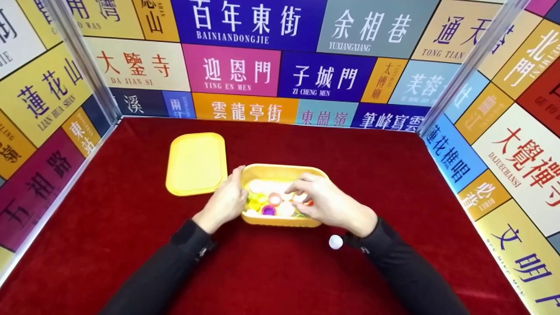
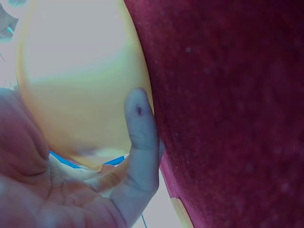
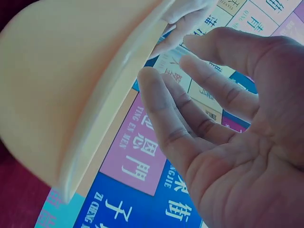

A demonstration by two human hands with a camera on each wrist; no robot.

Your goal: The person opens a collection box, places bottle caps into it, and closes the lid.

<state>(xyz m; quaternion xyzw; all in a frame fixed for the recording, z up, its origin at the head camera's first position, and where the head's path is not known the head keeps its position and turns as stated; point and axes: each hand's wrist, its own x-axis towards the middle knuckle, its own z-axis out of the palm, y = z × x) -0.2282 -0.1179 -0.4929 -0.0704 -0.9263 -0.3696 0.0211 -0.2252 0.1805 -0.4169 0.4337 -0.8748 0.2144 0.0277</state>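
A yellow plastic tub (image 1: 280,222) stands uncovered on the table. Inside lie several small round pieces (image 1: 268,210) in purple, yellow, white and other colours, partly washed out by glare. My left hand (image 1: 225,201) holds the tub's left end; in the left wrist view one finger (image 2: 140,128) presses along the outer wall. Over the tub's right half hovers my right hand (image 1: 328,201), fingers loosely bent, and the right wrist view shows nothing between them. The fingertips are above the rim there, apart from the tub wall (image 3: 61,80).
A yellow lid (image 1: 197,164) lies flat to the left of the tub, close to the left hand. Near the right wrist is a small white ball (image 1: 336,242). Dark red cloth (image 1: 271,271) covers the table, and panels with printed characters (image 1: 236,70) enclose its back and sides.
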